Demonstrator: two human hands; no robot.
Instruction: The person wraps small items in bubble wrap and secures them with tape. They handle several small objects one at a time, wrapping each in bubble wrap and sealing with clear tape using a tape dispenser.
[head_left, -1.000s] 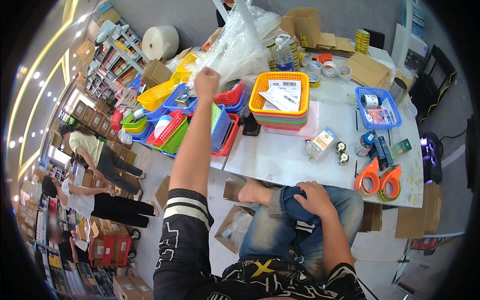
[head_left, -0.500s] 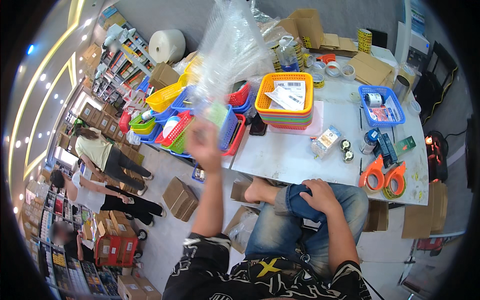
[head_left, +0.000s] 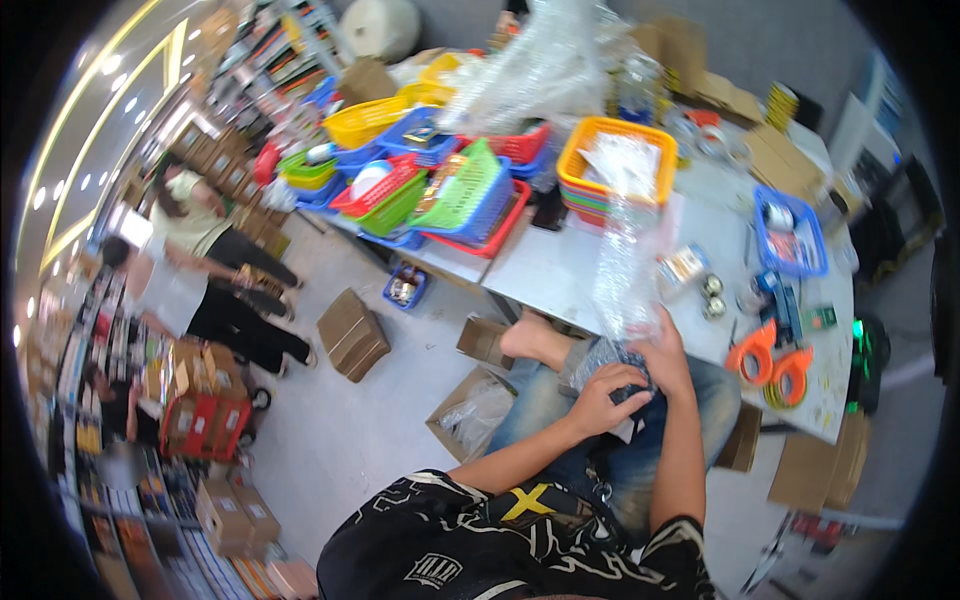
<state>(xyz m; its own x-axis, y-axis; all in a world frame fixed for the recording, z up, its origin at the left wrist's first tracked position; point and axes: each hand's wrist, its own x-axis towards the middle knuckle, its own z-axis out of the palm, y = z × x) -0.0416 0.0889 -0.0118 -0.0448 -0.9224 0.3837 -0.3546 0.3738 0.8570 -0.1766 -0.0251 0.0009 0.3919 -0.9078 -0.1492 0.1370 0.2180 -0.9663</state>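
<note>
My left hand curls its fingers over the lower end of a strip of clear bubble wrap on my jeans-clad knee. Close beside it, up and to the right, my right hand grips the same strip. The wrap stretches up from my lap across the table toward a stack of coloured plastic baskets with papers in the yellow top one. A small clear package, two small round cans and two orange tape dispensers lie to the right of the wrap. Whatever lies under my fingers is hard to make out.
Coloured baskets and bubble wrap crowd the table's left and back. A blue basket sits at the right. A cardboard box and a small blue basket are on the floor. Co-workers stand at left by a loaded trolley.
My left hand has come down from the baskets to my knee with a strip of bubble wrap. My right hand, which rested on my knee, has risen and now grips the wrap.
</note>
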